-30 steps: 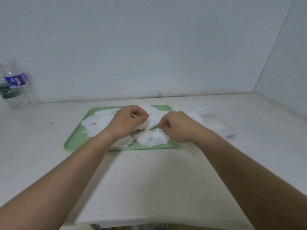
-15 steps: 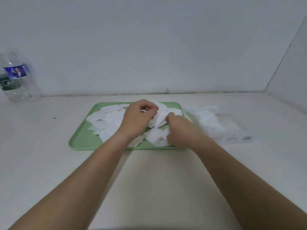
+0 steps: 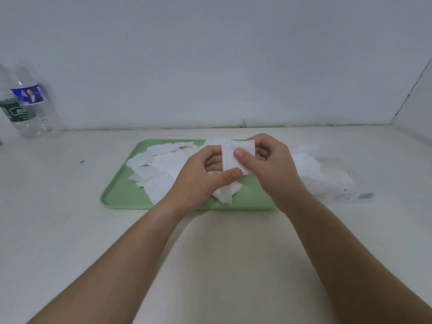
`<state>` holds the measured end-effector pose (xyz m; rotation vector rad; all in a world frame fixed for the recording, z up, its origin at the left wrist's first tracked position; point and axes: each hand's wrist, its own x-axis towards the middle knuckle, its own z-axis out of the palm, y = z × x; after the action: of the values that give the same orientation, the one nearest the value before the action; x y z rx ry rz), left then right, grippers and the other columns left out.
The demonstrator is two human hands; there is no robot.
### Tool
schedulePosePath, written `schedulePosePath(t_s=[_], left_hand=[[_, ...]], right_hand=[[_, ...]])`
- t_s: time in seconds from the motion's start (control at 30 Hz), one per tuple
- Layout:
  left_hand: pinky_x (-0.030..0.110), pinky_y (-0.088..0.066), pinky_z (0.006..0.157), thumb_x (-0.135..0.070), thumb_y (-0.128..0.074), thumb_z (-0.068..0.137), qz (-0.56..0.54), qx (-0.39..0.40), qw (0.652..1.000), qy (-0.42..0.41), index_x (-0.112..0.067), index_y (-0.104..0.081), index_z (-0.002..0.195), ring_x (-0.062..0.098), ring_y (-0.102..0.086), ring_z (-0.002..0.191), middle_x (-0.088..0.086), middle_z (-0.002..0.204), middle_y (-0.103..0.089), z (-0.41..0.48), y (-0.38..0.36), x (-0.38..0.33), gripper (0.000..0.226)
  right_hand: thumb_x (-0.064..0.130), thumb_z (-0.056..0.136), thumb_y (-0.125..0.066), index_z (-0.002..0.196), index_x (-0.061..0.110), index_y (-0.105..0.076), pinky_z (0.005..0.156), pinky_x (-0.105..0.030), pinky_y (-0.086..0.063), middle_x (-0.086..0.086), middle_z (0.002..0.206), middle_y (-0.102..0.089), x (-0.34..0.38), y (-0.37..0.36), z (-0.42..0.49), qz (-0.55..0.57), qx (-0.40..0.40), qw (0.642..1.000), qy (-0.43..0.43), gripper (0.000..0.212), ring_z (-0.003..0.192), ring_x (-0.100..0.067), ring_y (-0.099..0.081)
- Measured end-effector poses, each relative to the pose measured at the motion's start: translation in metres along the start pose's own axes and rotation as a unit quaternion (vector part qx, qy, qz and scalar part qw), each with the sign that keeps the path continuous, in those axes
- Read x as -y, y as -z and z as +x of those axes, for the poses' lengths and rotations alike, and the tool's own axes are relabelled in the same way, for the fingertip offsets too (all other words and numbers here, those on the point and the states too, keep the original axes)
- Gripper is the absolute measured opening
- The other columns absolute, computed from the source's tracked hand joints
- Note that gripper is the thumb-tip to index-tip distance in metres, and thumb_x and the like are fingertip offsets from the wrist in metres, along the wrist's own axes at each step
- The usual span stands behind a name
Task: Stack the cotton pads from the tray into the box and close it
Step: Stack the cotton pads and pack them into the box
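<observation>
A green tray (image 3: pixel 121 195) lies on the table with several loose white cotton pads (image 3: pixel 159 167) scattered over it. Above the tray's right half, my left hand (image 3: pixel 198 181) and my right hand (image 3: pixel 268 164) together pinch a small upright stack of cotton pads (image 3: pixel 230 157), thumbs on its near face. To the right of the tray stands the clear box (image 3: pixel 339 188), open, with white pads piled inside and at its left end.
A plastic water bottle (image 3: pixel 25 106) with a blue label stands at the far left against the wall. The table meets a wall at the back and another wall at the right corner.
Both hands have lifted from the pile on the tray and now hold a gathered stack of pads between them, upright above the tray.
</observation>
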<state>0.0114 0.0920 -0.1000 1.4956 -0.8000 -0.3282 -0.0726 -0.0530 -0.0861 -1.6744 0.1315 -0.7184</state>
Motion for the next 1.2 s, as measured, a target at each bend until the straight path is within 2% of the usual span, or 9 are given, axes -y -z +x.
schedulePosePath(t_s=[0.33,0.5,0.7,0.87,0.93,1.0,1.07,1.13,1.2], left_hand=[[0.042,-0.061,0.08,-0.007,-0.072,0.091,0.009,-0.085,0.996,0.019,-0.009,-0.073,0.11,0.027,-0.075,0.08,0.01,0.099,-0.078,0.004,0.003,0.005,0.019],[0.034,-0.063,0.068,-0.008,-0.071,0.091,0.01,-0.162,0.986,0.039,-0.007,-0.071,0.102,0.026,-0.076,0.074,0.011,0.096,-0.077,0.004,0.003,0.007,0.011],[0.029,-0.061,0.062,-0.006,-0.069,0.091,-0.02,-0.197,0.979,0.041,-0.015,-0.065,0.1,0.021,-0.076,0.076,0.004,0.095,-0.076,0.006,0.012,0.002,0.014],[0.026,-0.057,0.063,-0.011,-0.064,0.092,-0.016,-0.199,0.978,0.067,-0.022,-0.069,0.07,0.015,-0.071,0.068,-0.005,0.071,-0.071,0.006,0.012,-0.002,0.025],[0.035,-0.054,0.068,-0.026,-0.067,0.084,-0.004,-0.205,0.975,0.086,-0.016,-0.059,0.059,0.02,-0.061,0.068,0.002,0.067,-0.06,0.008,0.015,0.001,0.029],[0.05,-0.054,0.076,-0.041,-0.067,0.074,0.019,-0.188,0.978,0.086,0.0,-0.055,0.07,0.021,-0.054,0.072,0.006,0.075,-0.055,0.006,0.016,0.0,0.043],[0.046,-0.053,0.075,-0.034,-0.068,0.078,0.046,-0.174,0.981,0.075,0.006,-0.059,0.075,0.022,-0.056,0.07,0.007,0.073,-0.058,0.006,0.017,0.001,0.041],[0.038,-0.055,0.076,-0.016,-0.068,0.087,0.068,-0.157,0.984,0.056,-0.008,-0.074,0.081,0.023,-0.068,0.075,-0.002,0.078,-0.073,0.003,0.016,0.001,0.011],[0.032,-0.057,0.078,-0.005,-0.068,0.086,0.079,-0.148,0.985,0.031,-0.027,-0.075,0.099,0.013,-0.071,0.09,-0.017,0.088,-0.075,0.0,0.015,-0.002,0.027]], right_hand=[[0.023,0.096,-0.057,0.087,0.02,-0.065,0.065,-0.022,-0.044,0.007,0.079,-0.065,-0.006,0.0,-0.004,-0.117,0.016,0.991,-0.069,0.013,0.068,-0.009,-0.059],[0.04,0.075,-0.079,0.097,0.038,-0.06,0.071,-0.02,-0.044,0.016,0.095,-0.059,-0.014,-0.001,-0.019,-0.346,0.197,0.915,-0.069,0.029,0.074,0.001,-0.053],[0.044,0.081,-0.076,0.096,0.036,-0.073,0.076,-0.027,-0.045,0.009,0.095,-0.057,-0.013,-0.012,-0.022,-0.431,0.246,0.868,-0.026,0.018,0.085,-0.007,-0.054],[0.029,0.09,-0.069,0.078,0.031,-0.067,0.072,-0.023,-0.045,0.008,0.088,-0.063,-0.02,-0.016,-0.022,-0.319,0.202,0.926,-0.013,0.012,0.075,-0.006,-0.057],[0.023,0.092,-0.068,0.08,0.022,-0.069,0.075,-0.034,-0.051,0.002,0.082,-0.07,-0.019,-0.015,-0.02,-0.209,0.159,0.964,-0.034,0.012,0.077,-0.019,-0.065],[0.017,0.093,-0.068,0.083,0.014,-0.071,0.075,-0.039,-0.054,-0.005,0.079,-0.072,-0.014,-0.011,-0.019,-0.093,0.118,0.987,-0.052,0.011,0.075,-0.025,-0.068],[0.014,0.094,-0.067,0.088,0.01,-0.071,0.071,-0.034,-0.054,-0.008,0.08,-0.072,-0.009,-0.008,-0.018,-0.009,0.09,0.994,-0.065,0.008,0.07,-0.018,-0.068],[0.015,0.094,-0.066,0.096,0.005,-0.071,0.069,-0.032,-0.052,-0.01,0.082,-0.071,-0.007,-0.005,-0.018,0.041,0.073,0.993,-0.082,0.011,0.068,-0.016,-0.064],[0.018,0.095,-0.065,0.1,0.003,-0.071,0.068,-0.031,-0.049,-0.007,0.081,-0.068,-0.008,-0.004,-0.018,0.07,0.065,0.99,-0.1,0.016,0.068,-0.015,-0.06]])
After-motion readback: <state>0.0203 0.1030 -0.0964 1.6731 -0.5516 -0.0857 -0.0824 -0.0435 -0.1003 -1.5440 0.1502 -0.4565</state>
